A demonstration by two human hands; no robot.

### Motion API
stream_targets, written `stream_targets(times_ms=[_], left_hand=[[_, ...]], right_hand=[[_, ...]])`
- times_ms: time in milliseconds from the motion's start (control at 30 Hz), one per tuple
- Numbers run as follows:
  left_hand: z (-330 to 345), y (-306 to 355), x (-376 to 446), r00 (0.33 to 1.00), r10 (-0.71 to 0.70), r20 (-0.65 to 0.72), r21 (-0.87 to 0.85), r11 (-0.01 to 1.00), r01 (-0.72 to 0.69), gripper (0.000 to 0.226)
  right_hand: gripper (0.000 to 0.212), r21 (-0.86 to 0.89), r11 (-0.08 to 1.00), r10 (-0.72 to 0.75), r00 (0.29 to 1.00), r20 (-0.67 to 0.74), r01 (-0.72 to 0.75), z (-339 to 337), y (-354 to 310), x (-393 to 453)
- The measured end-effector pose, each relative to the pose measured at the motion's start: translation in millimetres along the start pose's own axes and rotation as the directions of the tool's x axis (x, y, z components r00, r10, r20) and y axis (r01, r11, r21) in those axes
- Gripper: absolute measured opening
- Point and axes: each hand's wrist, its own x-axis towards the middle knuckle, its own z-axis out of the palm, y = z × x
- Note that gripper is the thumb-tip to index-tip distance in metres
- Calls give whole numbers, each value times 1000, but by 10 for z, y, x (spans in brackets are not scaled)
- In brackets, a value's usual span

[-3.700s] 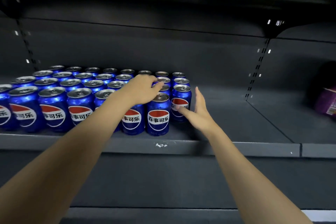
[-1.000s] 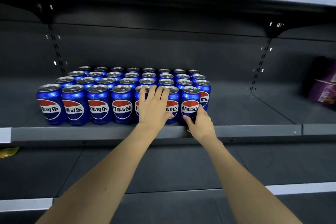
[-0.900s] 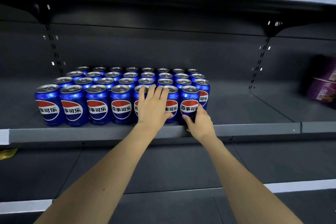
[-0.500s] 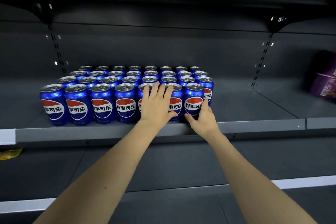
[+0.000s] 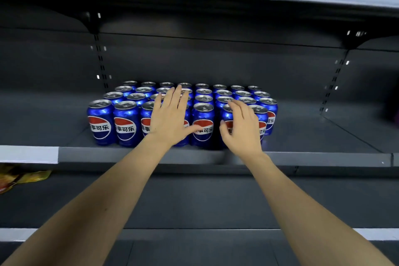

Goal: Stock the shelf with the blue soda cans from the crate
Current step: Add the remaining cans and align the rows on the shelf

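Block of blue aluminium soda cans (image 5: 203, 123) standing upright on dark grey metal shelf (image 5: 323, 157), 4 rows deep, front row just behind the front edge, left of middle. Left hand (image 5: 170, 116) flat, fingers spread, palm against the front row; grip closed on nothing. Right hand (image 5: 241, 127) loosely curled in front of the right-end cans; contact unclear, nothing held. Crate not in view. Right stretch of shelf bare. Judged: stocking well advanced, current step squaring up the rows; remaining cans unknown.
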Motion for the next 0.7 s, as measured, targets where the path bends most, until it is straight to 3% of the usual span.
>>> stream_targets(times_ms=[300,467,700], left_hand=[[133,-267,-65,991,79,104,-5,997,-79,115],[156,-282,-30,994,94,62,-43,995,-91,107],[157,-251,-11,992,127,17,-61,990,-125,96]], right_hand=[[67,-239,962,-128,991,49,136,293,-272,30],[72,-301,945,-107,990,97,131,395,-298,33],[66,-286,948,-141,990,5,137,399,-270,61]])
